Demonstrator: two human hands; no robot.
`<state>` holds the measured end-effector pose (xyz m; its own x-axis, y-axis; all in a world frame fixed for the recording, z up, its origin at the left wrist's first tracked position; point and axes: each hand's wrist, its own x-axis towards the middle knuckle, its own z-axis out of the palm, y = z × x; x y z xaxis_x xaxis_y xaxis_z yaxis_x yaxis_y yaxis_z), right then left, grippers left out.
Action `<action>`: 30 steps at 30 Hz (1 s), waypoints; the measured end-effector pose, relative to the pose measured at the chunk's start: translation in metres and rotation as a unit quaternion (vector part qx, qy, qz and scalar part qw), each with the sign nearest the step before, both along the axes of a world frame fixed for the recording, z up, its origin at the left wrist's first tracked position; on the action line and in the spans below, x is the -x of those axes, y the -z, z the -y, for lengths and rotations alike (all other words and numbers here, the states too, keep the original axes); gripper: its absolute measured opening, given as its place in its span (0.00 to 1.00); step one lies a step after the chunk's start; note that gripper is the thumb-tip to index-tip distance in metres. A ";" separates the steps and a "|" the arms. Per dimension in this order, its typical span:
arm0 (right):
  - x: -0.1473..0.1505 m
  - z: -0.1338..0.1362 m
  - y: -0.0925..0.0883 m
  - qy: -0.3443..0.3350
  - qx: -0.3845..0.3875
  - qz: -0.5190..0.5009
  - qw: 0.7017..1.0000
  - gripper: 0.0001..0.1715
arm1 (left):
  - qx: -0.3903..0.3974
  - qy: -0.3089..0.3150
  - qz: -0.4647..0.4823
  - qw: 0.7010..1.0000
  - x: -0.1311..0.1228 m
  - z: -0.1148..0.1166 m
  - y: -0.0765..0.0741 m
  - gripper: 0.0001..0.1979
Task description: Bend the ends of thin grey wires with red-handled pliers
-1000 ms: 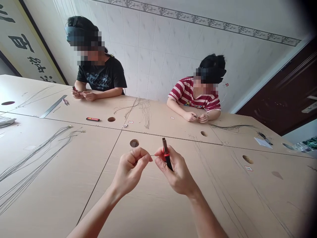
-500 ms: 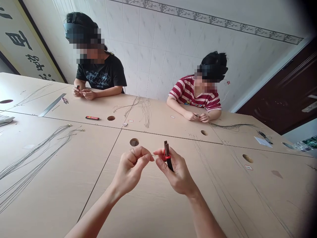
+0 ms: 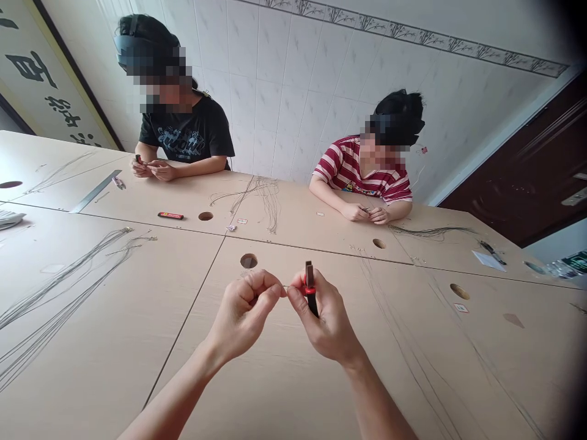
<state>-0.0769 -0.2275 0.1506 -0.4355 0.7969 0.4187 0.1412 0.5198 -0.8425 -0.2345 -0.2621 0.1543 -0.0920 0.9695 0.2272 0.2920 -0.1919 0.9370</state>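
Note:
My left hand (image 3: 247, 311) is closed, thumb and forefinger pinching the end of a thin wire (image 3: 285, 288). Opposite it, my right hand (image 3: 328, 315) pinches the same bit of wire between thumb and forefinger. The fingertips of both hands almost meet. In the palm of my right hand sits a pair of small pliers (image 3: 310, 287) with red and black handles, jaws pointing up and away from me. Most of the wire is hidden by my fingers.
Bundles of thin wires (image 3: 68, 275) lie at the left, and more loose wires (image 3: 403, 342) at the right. Across the table sit two people, their hands (image 3: 160, 171) busy. Near them are a metal ruler (image 3: 96, 190) and a red-and-black case (image 3: 170, 216). Cable holes (image 3: 248, 261) pierce the tabletop.
My right thumb and forefinger have closed onto the wire, and the gap between my fingertips has narrowed. The pliers have turned slightly in my right hand, their jaws looking closer together.

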 end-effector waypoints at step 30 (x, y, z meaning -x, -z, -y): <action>0.003 0.003 0.005 0.014 -0.004 -0.019 1.000 0.11 | -0.021 0.003 0.031 0.999 0.002 0.002 -0.002 0.09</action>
